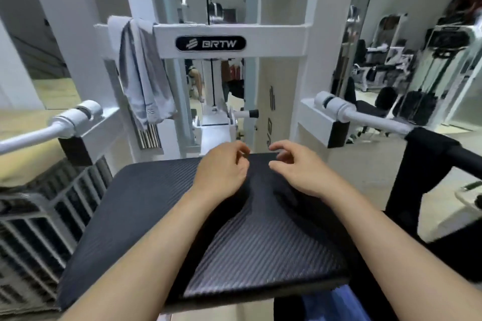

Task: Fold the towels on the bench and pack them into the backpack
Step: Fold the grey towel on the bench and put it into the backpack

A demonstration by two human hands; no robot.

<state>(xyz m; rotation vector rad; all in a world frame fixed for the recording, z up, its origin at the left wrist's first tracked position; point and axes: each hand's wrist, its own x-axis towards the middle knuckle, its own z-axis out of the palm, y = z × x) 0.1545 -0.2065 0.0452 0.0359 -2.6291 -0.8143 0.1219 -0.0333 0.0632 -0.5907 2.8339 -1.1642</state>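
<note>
One towel (pixel 142 70) is in view, grey, draped over the left end of the machine's crossbar (pixel 273 41), above and beyond the table's far left corner; none lies on the table (pixel 146 203). No backpack can be told for sure. A blue thing (pixel 336 302) below the near right corner is too cropped to name.

The left hand (pixel 221 168) hovers at the table's far edge, fingers (pixel 241 147) loosely curled and narrow, holding nothing. The right hand (pixel 300 169) is just beside it, fingers (pixel 280 144) likewise curled and empty.

The step in hand looks like fetching the towel. It would go best with the left hand reaching up and left, gripping high near the crossbar and lifting the cloth off rather than tugging down, since it may snag on the frame. The right hand can then take the free end and spread it flat on the table.

The left bar (pixel 39 133) juts out near the reach path. Between the hands and the crossbar the way is open. The right bar (pixel 365 117) bounds the right side.
</note>
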